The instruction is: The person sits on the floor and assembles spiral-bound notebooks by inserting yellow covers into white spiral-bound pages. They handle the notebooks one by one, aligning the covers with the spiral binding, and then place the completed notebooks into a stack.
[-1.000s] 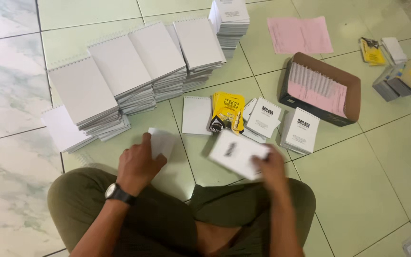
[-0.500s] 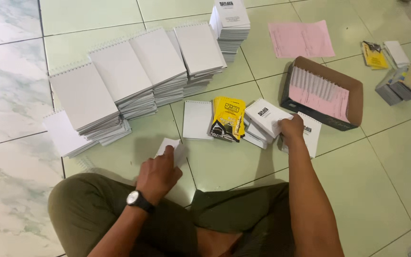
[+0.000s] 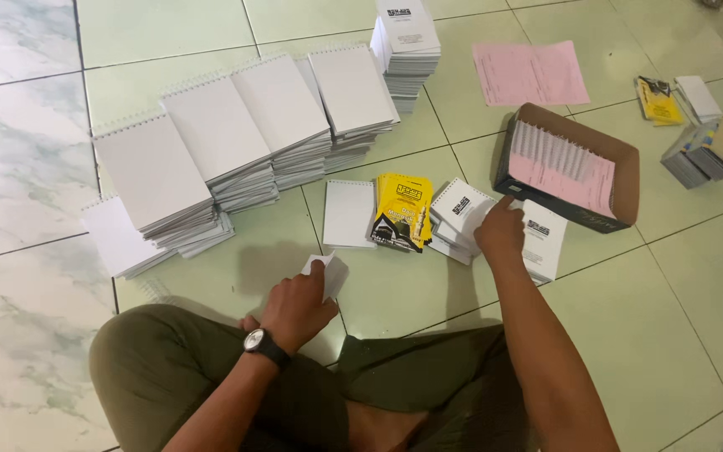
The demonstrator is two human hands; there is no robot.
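I sit cross-legged on a tiled floor. My left hand (image 3: pixel 296 308), with a wristwatch, holds a small white sheet (image 3: pixel 330 273) low over the tiles. My right hand (image 3: pixel 500 233) reaches forward and rests on a small pile of white printed booklets (image 3: pixel 459 214), fingers curled on its right edge. Another white booklet pile (image 3: pixel 548 238) lies just right of that hand. A yellow-and-black booklet stack (image 3: pixel 402 212) and a blank white spiral pad (image 3: pixel 349 213) lie to the left of it.
Several tall stacks of white spiral pads (image 3: pixel 236 138) fan across the back left, with a taller printed stack (image 3: pixel 407 46) behind. A brown cardboard box (image 3: pixel 625 172) holds pink sheets. Loose pink sheets (image 3: pixel 529 74) and more yellow and grey booklets (image 3: pixel 713 142) lie at the right.
My right hand carried a white booklet from in front of my lap forward to the pile near the box. My left hand stayed near my knee with the small sheet.
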